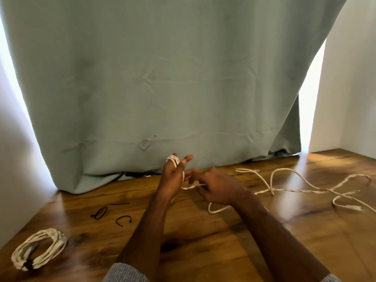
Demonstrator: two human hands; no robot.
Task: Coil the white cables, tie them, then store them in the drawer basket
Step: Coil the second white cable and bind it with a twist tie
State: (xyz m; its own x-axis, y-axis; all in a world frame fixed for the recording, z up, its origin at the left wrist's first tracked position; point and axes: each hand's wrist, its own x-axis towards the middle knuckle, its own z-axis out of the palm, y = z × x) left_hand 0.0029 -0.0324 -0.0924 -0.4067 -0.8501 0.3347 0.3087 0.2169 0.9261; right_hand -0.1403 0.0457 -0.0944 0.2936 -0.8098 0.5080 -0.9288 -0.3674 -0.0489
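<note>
Grey sleeve cuffs are seen nearest, at the bottom edge. On the wooden table, far left, a coiled white cable lies tied with a black tie. Loose black ties are scattered beyond it. The left hand is raised, fingers straight, with turns of white cable wound round them. The strand is pinched by the right hand. The remaining cable is spread loose across the table to the right.
</note>
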